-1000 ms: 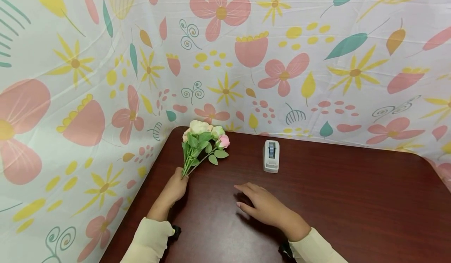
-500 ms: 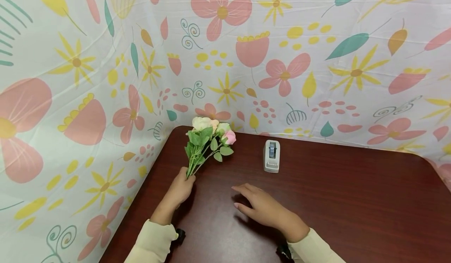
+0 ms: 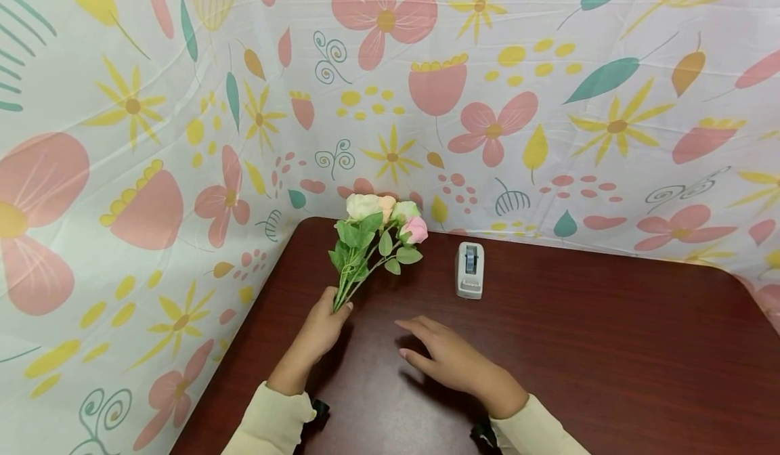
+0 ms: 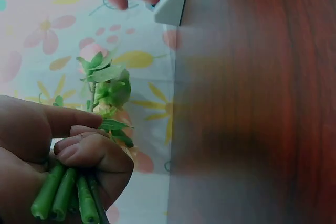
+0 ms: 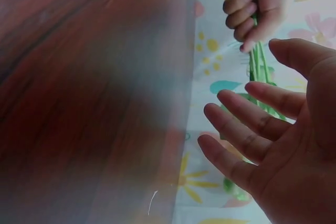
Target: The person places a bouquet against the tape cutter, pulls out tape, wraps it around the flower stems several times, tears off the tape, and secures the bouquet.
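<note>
A bunch of artificial flowers [image 3: 365, 238], with white, peach, pale green and pink blooms and green leaves, is in my left hand [image 3: 319, 326]. That hand's fingers curl round the green stems [image 4: 63, 195], whose cut ends stick out below the fist in the left wrist view. The blooms point away from me and lean to the right. My right hand [image 3: 447, 357] hovers over the table to the right of the bunch. Its fingers [image 5: 247, 145] are spread and relaxed, holding nothing, as the right wrist view shows.
A white tape dispenser [image 3: 470, 270] with a roll of tape stands farther back on the dark reddish-brown table [image 3: 597, 347], beyond my right hand. A flower-patterned cloth [image 3: 548, 123] hangs behind the table and along its left side.
My left hand has carried the flowers to the right, closer to the right hand. The right hand has shifted slightly left. The tape dispenser stays in place.
</note>
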### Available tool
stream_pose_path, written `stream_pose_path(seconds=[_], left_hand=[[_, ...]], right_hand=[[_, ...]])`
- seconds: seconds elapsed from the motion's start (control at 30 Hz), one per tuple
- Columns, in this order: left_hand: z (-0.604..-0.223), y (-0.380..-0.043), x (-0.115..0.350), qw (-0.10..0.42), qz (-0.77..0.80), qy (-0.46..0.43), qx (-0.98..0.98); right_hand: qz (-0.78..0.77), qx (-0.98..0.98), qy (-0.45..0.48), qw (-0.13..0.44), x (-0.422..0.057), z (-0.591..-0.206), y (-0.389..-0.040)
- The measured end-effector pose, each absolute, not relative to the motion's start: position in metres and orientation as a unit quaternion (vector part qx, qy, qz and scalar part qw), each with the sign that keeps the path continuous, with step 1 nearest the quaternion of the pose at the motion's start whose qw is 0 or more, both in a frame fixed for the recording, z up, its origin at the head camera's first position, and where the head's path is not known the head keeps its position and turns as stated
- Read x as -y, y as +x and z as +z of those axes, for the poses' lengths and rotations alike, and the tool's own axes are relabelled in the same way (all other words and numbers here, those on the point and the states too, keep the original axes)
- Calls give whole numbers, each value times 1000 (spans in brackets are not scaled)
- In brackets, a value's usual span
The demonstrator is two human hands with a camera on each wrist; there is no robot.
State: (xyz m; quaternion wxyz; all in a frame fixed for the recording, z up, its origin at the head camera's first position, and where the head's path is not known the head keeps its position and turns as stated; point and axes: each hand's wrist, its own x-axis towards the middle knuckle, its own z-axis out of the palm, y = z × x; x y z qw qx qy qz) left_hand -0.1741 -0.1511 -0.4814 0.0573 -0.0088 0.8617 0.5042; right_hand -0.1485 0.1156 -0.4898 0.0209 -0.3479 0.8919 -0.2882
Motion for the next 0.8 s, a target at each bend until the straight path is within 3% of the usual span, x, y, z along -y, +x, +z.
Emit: stream_pose_path(seconds=[0.57,0.8], left_hand=[[-474,-180,123,44,539,9,-841],[-471,-180,104,66,599,27,-798]], right_hand=[[-328,-886,-325,-42,-106,-486,-153],[-366,-879,-301,-48,-100,-480,-160]])
